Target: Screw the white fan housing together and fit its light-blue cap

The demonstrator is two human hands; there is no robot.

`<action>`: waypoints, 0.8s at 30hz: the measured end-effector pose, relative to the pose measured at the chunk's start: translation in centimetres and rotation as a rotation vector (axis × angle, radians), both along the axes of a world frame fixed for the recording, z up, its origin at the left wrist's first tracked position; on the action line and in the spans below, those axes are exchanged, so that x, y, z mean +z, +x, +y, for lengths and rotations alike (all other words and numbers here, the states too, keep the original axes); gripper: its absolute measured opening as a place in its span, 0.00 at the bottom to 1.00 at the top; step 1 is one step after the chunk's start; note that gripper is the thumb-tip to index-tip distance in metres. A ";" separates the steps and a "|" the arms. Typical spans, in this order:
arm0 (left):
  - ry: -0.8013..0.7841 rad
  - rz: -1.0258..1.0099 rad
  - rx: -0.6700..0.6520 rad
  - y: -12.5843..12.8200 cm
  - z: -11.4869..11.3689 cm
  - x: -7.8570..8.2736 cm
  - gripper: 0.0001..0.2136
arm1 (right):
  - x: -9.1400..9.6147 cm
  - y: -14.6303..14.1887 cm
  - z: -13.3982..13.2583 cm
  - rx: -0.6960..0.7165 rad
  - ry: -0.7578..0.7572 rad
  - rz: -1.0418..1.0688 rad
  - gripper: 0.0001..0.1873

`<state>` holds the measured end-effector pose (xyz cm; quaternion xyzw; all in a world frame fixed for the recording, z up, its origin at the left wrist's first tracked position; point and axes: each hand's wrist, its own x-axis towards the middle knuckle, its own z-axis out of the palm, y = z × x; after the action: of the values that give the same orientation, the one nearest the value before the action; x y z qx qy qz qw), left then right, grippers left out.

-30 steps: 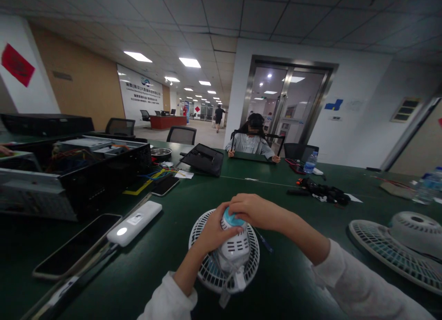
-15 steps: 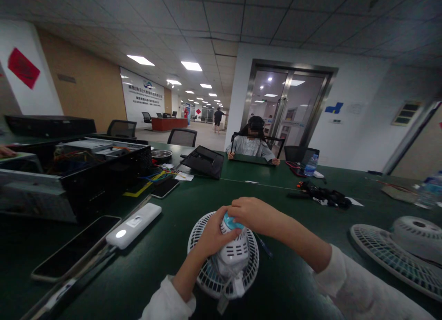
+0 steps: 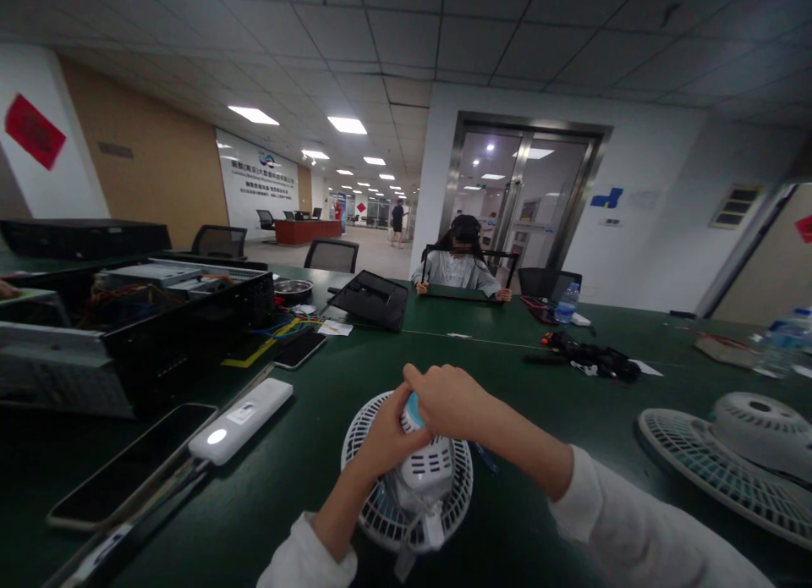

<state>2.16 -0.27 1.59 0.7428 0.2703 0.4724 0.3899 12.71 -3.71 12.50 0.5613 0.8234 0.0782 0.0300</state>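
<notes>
A small white electric fan (image 3: pixel 426 474) lies grille-down on the green table in front of me, its slotted motor housing pointing up. My left hand (image 3: pixel 385 436) is wrapped round the upper part of the housing from the left. On top is a light-blue cap (image 3: pixel 414 409), partly hidden by fingers. My right hand (image 3: pixel 452 399) is closed over this cap from the right, and its fingertips meet those of my left hand. A thin screwdriver-like tool (image 3: pixel 487 459) lies just right of the grille, mostly covered by the fan and forearm.
Left of the fan lie a white power bank (image 3: pixel 242 420), a phone (image 3: pixel 133 465) and an opened computer case (image 3: pixel 183 343). A second fan (image 3: pixel 736 453) rests at right. Black straps (image 3: pixel 589 357) lie beyond. Across the table a person (image 3: pixel 463 266) holds a black frame (image 3: pixel 469 298).
My right hand has turned and shifted slightly left over the cap, now covering more of it. My left hand keeps its hold on the housing. The view has shifted a little.
</notes>
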 end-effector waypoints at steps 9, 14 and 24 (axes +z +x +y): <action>-0.008 0.040 -0.007 -0.3 0.1 0.2 0.21 | 1.2 2.3 0.4 0.054 -0.166 0.136 0.10; -0.002 0.060 -0.025 -0.4 0.2 0.1 0.24 | 2.6 3.6 0.5 0.248 -0.236 0.066 0.15; -0.026 0.019 -0.028 -0.2 0.2 -0.2 0.25 | 2.5 2.9 0.3 0.223 -0.109 -0.134 0.16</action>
<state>1.93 -0.10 1.37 0.7460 0.2698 0.4562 0.4032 15.63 -3.46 14.98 0.4571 0.8799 0.0736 0.1065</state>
